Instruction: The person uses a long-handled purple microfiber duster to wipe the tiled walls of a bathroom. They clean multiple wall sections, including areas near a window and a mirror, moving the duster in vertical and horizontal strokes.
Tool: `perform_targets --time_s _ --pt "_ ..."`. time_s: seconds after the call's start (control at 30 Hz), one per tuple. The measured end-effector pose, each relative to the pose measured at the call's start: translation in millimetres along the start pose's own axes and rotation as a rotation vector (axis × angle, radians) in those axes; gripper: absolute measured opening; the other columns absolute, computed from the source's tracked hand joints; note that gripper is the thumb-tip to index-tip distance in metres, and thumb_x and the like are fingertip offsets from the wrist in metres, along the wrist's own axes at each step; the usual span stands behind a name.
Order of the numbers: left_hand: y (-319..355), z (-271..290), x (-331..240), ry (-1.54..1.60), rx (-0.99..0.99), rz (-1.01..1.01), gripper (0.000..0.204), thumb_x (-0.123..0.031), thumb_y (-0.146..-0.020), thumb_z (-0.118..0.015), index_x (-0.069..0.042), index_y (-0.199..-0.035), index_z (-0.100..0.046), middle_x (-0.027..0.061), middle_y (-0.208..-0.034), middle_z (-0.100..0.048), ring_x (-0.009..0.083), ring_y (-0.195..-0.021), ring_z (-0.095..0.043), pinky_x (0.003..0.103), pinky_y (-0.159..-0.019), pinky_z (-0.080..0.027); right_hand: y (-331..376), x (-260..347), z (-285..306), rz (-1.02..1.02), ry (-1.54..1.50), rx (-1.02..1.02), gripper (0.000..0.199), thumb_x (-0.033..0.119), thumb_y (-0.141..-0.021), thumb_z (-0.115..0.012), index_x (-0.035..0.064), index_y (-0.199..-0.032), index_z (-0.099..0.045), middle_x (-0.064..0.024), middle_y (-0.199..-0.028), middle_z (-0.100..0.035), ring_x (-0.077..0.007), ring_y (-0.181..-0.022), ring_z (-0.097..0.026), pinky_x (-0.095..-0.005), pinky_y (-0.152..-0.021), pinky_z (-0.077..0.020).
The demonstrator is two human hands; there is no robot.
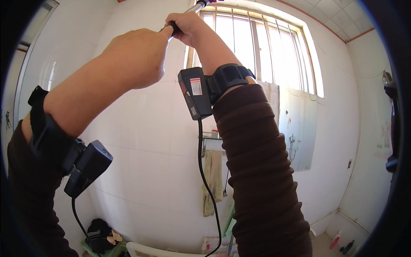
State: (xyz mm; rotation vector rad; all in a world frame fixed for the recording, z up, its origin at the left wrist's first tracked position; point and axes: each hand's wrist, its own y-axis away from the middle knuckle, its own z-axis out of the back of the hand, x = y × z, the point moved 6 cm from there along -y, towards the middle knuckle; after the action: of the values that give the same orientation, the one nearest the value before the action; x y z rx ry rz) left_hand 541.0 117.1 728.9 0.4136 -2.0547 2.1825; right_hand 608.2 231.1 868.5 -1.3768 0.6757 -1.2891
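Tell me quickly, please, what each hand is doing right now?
Left hand: closed around the lower end of the long pole.
Right hand: closed around the pole's dark grip, just above the left.

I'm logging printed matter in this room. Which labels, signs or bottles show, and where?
Label: small white and red rectangle on the black wrist device.
Poster: pale sheet, right wall, faint.
Bottles: red-and-white and dark blue, floor, lower right corner.
Stickers: small dark figures, far left.
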Motion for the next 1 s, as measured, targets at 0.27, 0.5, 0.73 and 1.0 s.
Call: perform_targets --time_s 0.27,0.5,0.73,1.0 --pt "-13.9 9.3 28.8 -0.091 0.023 -0.016 0.049 -0.004 -0.074 -0.059 -0.005 -0.122 -0.048 0.0144 -0.091 -0.065 0.0289 -0.083 -0.064 0.036 -0.069 -0.052 -21.9 5.2 -24.1 0.054 -0.101 -0.031 0.009 0.001 -0.077 -0.062 -0.0057 -0.078 -0.056 -0.0136 -0.074 -0.058 -0.0207 -0.066 -0.060 -0.0284 -0.060 -0.0531" --pt "-47.7 -12.9 24.0 -0.071 -0.030 -0.086 0.057 0.000 -0.073 -0.058 -0.007 -0.128 -0.044 0.0164 -0.091 -0.064 0.0298 -0.082 -0.063 0.036 -0.069 -0.052 -39.2 12.4 6.2 0.174 0.016 0.041 0.001 -0.002 -0.080 -0.057 -0.0009 -0.080 -0.057 -0.0042 -0.069 -0.052 -0.0117 -0.064 -0.053 -0.0221 -0.057 -0.0442" --pt "-60.6 -39.0 7.8 -0.012 -0.002 -0.096 0.066 -0.001 -0.072 -0.059 -0.010 -0.134 -0.040 0.0168 -0.090 -0.065 0.0300 -0.081 -0.063 0.036 -0.069 -0.051 -44.7 2.1 49.8 0.125 0.091 -0.139 0.009 0.003 -0.074 -0.061 -0.0029 -0.076 -0.055 -0.0100 -0.075 -0.055 -0.0187 -0.065 -0.058 -0.0291 -0.058 -0.0512" --pt "-35.8 -63.2 64.8 -0.114 0.001 -0.051 0.058 -0.001 -0.078 -0.054 -0.012 -0.133 -0.039 0.0110 -0.091 -0.065 0.0271 -0.085 -0.064 0.036 -0.069 -0.052 -65.9 -34.2 -5.7 0.139 0.020 -0.160 0.007 0.002 -0.072 -0.063 -0.0003 -0.071 -0.056 -0.0076 -0.070 -0.056 -0.0163 -0.063 -0.057 -0.0271 -0.055 -0.0507"
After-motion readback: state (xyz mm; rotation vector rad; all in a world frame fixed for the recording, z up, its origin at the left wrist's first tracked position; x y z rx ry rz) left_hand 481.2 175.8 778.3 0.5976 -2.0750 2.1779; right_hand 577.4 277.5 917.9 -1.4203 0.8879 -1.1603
